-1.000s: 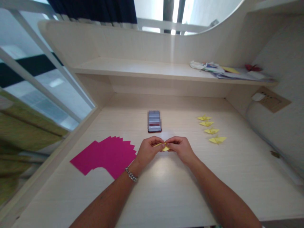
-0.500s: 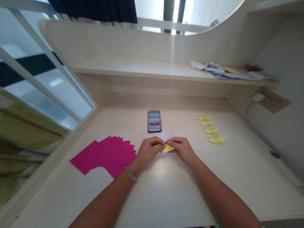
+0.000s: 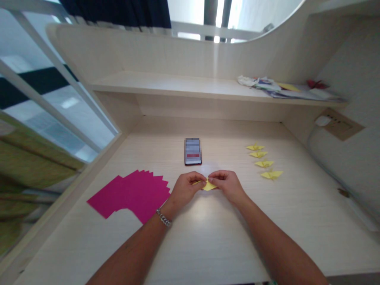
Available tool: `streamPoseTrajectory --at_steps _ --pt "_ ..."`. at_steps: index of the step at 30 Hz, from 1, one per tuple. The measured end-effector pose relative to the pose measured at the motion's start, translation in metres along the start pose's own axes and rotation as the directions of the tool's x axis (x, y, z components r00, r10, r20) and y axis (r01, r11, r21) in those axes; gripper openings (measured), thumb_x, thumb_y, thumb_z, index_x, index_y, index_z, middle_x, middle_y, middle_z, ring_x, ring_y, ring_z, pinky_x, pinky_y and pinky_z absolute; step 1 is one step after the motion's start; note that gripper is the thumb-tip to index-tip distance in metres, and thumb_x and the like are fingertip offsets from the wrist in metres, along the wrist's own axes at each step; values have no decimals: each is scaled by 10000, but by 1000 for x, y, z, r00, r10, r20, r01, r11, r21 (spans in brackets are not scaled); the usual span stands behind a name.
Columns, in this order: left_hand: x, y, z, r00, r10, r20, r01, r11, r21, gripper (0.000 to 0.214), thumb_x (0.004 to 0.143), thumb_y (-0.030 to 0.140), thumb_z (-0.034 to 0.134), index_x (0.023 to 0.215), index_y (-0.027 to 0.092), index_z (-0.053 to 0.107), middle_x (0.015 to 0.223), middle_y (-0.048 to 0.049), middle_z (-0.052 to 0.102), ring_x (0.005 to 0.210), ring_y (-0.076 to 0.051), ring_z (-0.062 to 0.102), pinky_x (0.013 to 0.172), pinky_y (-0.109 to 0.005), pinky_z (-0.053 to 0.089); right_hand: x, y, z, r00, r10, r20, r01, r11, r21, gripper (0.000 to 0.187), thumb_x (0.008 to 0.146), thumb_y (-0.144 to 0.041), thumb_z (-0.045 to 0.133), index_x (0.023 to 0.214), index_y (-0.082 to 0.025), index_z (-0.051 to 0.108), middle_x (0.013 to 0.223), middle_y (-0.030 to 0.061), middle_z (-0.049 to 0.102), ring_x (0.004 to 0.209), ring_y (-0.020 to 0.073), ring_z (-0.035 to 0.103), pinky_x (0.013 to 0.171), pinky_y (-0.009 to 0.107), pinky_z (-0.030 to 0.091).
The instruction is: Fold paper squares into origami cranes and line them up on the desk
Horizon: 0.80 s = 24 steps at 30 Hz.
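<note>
Both hands meet over the middle of the pale wooden desk (image 3: 208,237). My left hand (image 3: 185,188), with a silver bracelet on its wrist, pinches the left end of a small folded yellow paper (image 3: 208,185). My right hand (image 3: 227,185) pinches its right end with closed fingers. The paper lies low over the desk between the fingertips, partly hidden by them.
A fan of magenta paper sheets (image 3: 133,194) lies to the left. A phone (image 3: 192,151) rests just beyond the hands. Several finished yellow folded figures (image 3: 264,160) line up at the right. The shelf (image 3: 184,85) above carries papers (image 3: 285,90) at its right end.
The fingers have shifted slightly on the yellow paper, and a little more of it shows between the hands. The arms stay in place.
</note>
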<state>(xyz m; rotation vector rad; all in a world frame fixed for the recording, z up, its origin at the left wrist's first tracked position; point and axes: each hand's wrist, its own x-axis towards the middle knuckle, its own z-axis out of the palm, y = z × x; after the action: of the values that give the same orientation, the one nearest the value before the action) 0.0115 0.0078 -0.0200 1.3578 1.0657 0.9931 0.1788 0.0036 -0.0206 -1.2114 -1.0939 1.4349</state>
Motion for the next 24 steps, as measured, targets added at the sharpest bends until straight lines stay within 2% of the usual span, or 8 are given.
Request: streamPoseTrajectory --at_steps 7,14,20,24 --pt "-1 6 2 999 -38 15 39 992 -120 100 688 164 629 770 137 679 728 -30 675 671 -141 619 645 -268 513 1 1 -1 999 -38 -8 37 997 -66 222 591 -288 746 751 -139 705 679 36 688 588 142 610 607 296 511" --pt "2 -5 3 999 -33 -17 31 994 -103 142 681 192 693 772 134 601 688 -18 644 627 -124 607 574 -229 484 2 6 1 992 -123 18 124 977 -173 158 648 -238 693 780 -152 689 717 38 687 631 141 607 623 273 480" --pt "1 -10 1 998 55 -30 -56 998 -22 168 700 177 679 832 147 579 757 -21 644 698 -128 621 645 -237 487 -1 11 5 983 -167 81 182 954 -239 164 705 -212 626 860 -166 652 751 23 659 649 133 585 616 260 462" --pt "0 -10 0 998 59 -21 -59 998 -15 173 700 152 665 839 150 562 753 -18 638 698 -128 620 653 -240 486 -3 11 9 974 -211 77 224 928 -297 141 728 -194 585 866 -176 611 738 8 615 659 132 564 603 252 447"
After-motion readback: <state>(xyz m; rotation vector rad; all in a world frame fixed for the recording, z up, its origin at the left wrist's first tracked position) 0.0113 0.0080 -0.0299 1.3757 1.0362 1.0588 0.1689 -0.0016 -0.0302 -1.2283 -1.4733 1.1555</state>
